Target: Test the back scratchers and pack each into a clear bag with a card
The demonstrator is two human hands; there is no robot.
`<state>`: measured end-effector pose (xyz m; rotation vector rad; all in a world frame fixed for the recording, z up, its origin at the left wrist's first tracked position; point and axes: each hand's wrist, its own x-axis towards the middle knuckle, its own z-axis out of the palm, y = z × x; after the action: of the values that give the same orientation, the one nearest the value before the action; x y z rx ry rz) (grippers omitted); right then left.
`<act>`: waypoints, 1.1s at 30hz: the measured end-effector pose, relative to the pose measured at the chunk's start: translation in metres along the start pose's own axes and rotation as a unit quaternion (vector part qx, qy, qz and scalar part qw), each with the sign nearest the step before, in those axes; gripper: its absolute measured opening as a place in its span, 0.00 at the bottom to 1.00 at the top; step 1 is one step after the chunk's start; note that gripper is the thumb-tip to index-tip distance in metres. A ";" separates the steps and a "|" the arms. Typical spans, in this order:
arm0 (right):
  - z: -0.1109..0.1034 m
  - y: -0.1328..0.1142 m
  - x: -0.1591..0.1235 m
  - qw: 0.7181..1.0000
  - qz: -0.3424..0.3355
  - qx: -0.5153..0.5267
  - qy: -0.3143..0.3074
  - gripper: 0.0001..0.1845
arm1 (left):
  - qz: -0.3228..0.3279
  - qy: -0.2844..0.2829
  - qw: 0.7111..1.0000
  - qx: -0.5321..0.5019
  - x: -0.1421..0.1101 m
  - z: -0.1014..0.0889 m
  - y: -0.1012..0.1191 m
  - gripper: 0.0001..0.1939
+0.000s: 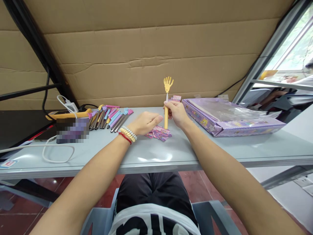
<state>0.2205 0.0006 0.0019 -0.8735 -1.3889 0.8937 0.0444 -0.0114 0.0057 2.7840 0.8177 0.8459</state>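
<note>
My right hand (pixel 178 112) grips a small back scratcher (pixel 166 117) by its yellow handle. The scratcher stands upright, its yellow hand-shaped head at the top on a short metal rod. To its left, my left hand (pixel 147 123) is closed, with the thumb along the fingers; whatever it may hold is hidden. Beneath and beside that hand lies a loose pile of pink and purple printed cards (pixel 161 133). More cards (pixel 176 98) show behind my right hand. Farther left, several back scratchers (pixel 113 118) in yellow, blue, pink and purple lie side by side.
A purple printed box (pixel 207 125) with a clear plastic window lies on the grey table (pixel 97 156) at the right. At the left are a white cable (pixel 58 161), a charger (pixel 70 106) and a blurred purple item (pixel 73 130). Cardboard (pixel 146 42) stands behind.
</note>
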 end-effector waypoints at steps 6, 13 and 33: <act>-0.004 0.005 0.007 0.998 0.015 0.007 0.064 0.16 | -0.007 -0.057 0.998 0.033 0.001 0.006 -0.002 0.14; -0.004 0.008 0.004 0.996 0.005 -0.080 0.046 0.15 | 0.015 -0.182 0.983 0.033 0.002 0.019 -0.002 0.27; -0.001 0.001 -0.006 0.971 0.009 -0.237 0.001 0.14 | -0.138 -0.242 0.958 0.067 -0.001 0.025 -0.021 0.39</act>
<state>0.2215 -0.0041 -0.0014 -1.2461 -1.6257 0.5779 0.0470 0.0069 -0.0210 2.7054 1.1538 0.0572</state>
